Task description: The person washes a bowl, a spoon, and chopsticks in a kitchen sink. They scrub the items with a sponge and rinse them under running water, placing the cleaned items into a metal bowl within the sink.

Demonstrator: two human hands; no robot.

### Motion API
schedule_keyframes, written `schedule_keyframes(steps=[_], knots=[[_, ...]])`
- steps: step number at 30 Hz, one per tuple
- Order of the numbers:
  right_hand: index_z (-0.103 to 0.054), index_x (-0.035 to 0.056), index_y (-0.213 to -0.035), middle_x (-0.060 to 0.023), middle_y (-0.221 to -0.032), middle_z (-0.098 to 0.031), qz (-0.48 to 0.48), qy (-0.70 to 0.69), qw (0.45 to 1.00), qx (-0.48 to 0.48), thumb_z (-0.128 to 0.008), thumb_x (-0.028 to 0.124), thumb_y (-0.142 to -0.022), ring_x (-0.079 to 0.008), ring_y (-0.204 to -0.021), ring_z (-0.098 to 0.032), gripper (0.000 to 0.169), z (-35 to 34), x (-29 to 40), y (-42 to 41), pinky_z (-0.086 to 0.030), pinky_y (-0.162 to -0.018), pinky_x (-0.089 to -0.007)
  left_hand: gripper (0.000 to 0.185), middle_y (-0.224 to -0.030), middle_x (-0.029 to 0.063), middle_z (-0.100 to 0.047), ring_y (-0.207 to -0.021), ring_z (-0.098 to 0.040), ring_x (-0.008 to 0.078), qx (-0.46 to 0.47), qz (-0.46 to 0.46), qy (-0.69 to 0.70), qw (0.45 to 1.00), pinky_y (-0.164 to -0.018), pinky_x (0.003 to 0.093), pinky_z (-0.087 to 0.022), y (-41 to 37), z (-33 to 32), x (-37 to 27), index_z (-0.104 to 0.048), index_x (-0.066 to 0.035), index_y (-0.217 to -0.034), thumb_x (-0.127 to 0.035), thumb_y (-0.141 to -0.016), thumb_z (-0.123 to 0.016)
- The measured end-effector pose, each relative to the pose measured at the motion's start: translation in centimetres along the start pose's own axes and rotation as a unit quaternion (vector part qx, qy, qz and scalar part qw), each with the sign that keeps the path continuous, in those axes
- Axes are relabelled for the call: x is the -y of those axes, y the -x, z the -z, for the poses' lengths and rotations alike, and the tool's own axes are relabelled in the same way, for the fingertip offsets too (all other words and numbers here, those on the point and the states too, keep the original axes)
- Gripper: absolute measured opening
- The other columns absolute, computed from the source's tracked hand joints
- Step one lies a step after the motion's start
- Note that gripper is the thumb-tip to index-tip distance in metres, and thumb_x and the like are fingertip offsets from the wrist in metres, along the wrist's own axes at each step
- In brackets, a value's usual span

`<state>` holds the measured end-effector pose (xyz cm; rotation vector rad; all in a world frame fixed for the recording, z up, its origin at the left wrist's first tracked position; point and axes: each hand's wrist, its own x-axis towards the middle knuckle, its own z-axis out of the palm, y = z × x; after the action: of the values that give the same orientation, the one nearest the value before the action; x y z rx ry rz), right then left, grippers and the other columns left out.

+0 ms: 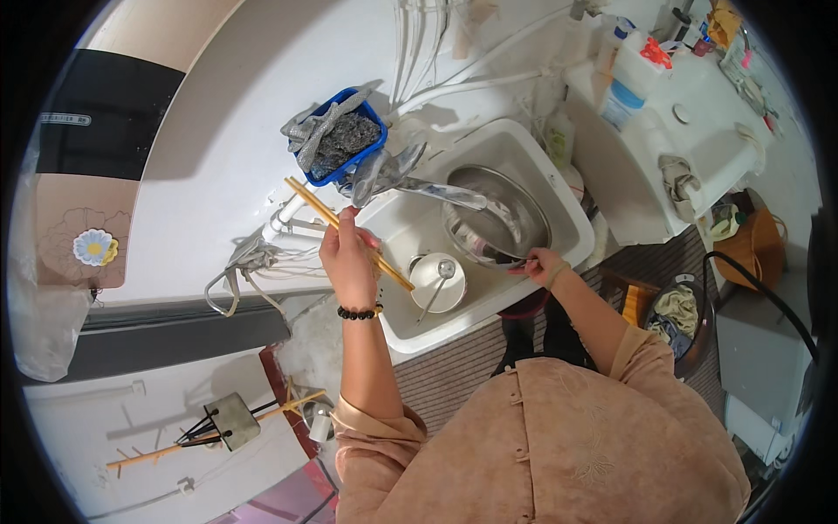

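Note:
My left hand (351,265) is closed around a pair of wooden chopsticks (313,200), which slant down to the right above the sink. Its fingertips are close to the lever of the chrome faucet (445,191); whether they touch it I cannot tell. My right hand (542,267) grips the near rim of a stainless steel basin (529,219), tilted inside the white sink (411,343). The faucet spout reaches over this basin. Below the chopstick tips, a white bowl (452,298) sits in the sink with a long-handled metal spoon (445,270) in it.
Behind the faucet, a blue plastic basket (376,152) holds steel wool and a grey cloth. A white washing machine (710,141) carrying bottles stands to the right. Cords and a strap (245,262) hang at the left. A tub of clothes (677,314) is on the right.

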<state>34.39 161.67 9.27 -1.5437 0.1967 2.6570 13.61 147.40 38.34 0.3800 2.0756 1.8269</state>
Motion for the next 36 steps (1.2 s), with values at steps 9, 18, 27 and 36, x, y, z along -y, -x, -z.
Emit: schedule_keyframes(steps=[9, 18, 27, 36], knots=[[-0.001, 0.0262, -0.134, -0.0173, -0.099, -0.049, 0.263, 0.258, 0.928, -0.048, -0.046, -0.003, -0.068, -0.0280, -0.067, -0.057, 0.085, -1.5, -0.5, 5.8, -0.053, -0.049, -0.0382, 0.019, -0.056, 0.0043, -0.047, -0.047, -0.043, 0.0116, 0.048, 0.034, 0.137, 0.989, -0.045, 0.0243, -0.037, -2.4, -1.3, 0.5, -0.047, -0.002, -0.068, -0.012, -0.084, -0.052], [0.007, 0.0264, -0.135, -0.0198, -0.117, -0.041, 0.298, 0.298, 0.905, -0.054, -0.042, -0.005, -0.069, -0.0287, -0.075, -0.058, 0.088, -2.0, -1.0, 12.5, -0.055, -0.055, -0.0393, 0.022, -0.056, 0.0046, -0.048, -0.050, -0.043, 0.0115, 0.037, -0.002, 0.105, 0.994, -0.048, 0.0245, -0.036, -2.9, -2.0, -0.3, -0.047, -0.003, -0.066, -0.015, -0.084, -0.052], [0.008, 0.0210, -0.136, -0.0196, -0.120, -0.036, 0.290, 0.345, 0.890, -0.071, -0.042, -0.003, -0.069, -0.0268, -0.076, -0.057, 0.087, 0.4, -0.3, 15.3, -0.055, -0.056, -0.0401, 0.023, -0.055, 0.0044, -0.049, -0.048, -0.043, 0.0108, 0.038, -0.005, 0.100, 0.994, -0.048, 0.0236, -0.036, -3.1, -2.0, -0.4, -0.048, -0.004, -0.065, -0.015, -0.084, -0.052], [0.000, 0.0065, -0.136, -0.0198, -0.106, -0.046, 0.390, 0.479, 0.775, -0.130, -0.047, 0.002, -0.064, -0.0310, -0.084, -0.054, 0.086, 6.4, 2.5, 14.6, -0.055, -0.055, -0.0380, 0.022, -0.057, 0.0045, -0.049, -0.049, -0.044, 0.0110, 0.055, 0.012, 0.102, 0.993, -0.047, 0.0239, -0.037, -3.4, -2.0, -0.3, -0.048, -0.003, -0.066, -0.016, -0.084, -0.052]])
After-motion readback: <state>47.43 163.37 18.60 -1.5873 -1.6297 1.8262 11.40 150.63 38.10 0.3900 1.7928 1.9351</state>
